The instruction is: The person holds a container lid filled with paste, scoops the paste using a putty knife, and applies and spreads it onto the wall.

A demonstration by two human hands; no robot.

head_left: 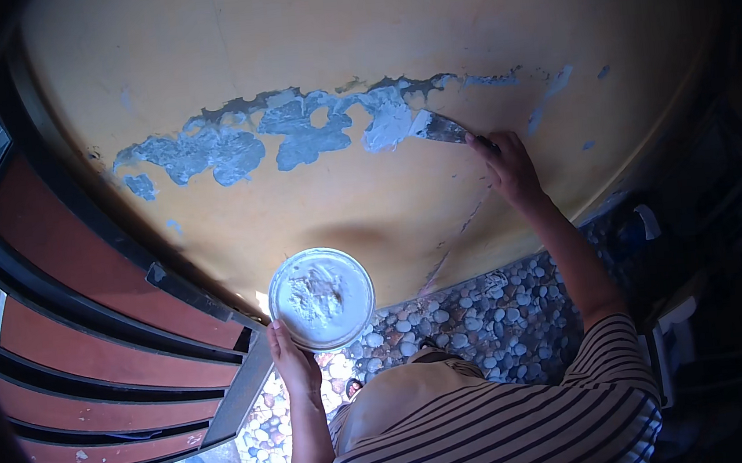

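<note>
Aslant, the putty knife [445, 129] points left and slightly upward.

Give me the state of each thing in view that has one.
Tub: open, held in left grip.
White paste: lumpy, inside the tub.
Putty knife: held in right grip, blade smeared white.
Wall: yellowish, coating missing in grey patches.

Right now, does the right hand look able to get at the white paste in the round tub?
Probably yes: the left hand holds the round tub uncovered, and nothing shows between the white paste and the right hand holding the putty knife.
</note>
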